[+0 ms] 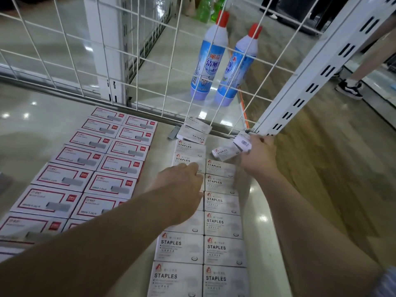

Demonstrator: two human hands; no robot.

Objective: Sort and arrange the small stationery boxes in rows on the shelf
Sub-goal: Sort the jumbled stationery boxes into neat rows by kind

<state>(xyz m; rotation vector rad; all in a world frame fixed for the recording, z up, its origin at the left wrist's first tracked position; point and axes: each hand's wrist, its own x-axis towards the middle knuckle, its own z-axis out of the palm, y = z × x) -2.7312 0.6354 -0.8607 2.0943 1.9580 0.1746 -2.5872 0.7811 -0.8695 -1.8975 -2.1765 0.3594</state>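
Note:
Two columns of white "STAPLES" boxes (222, 224) run down the glossy shelf (42, 116) at centre right. Two columns of red-bordered staple boxes (90, 159) lie to their left. My left hand (182, 187) rests with curled fingers on the left STAPLES column, near its upper boxes. My right hand (259, 151) grips a small white box with a barcode (243, 143) at the far right corner. Another loose STAPLES box (222, 153) lies tilted just left of that hand. Two more loose boxes (195, 131) sit skewed against the wire back, with a strip of bare staples (174, 132) beside them.
A white wire grid (150, 50) closes the back of the shelf. A slotted white upright (310, 82) stands at the right corner. Two blue cleaner bottles (222, 58) stand behind the grid. A person's leg and black sneaker (351, 87) are at the far right.

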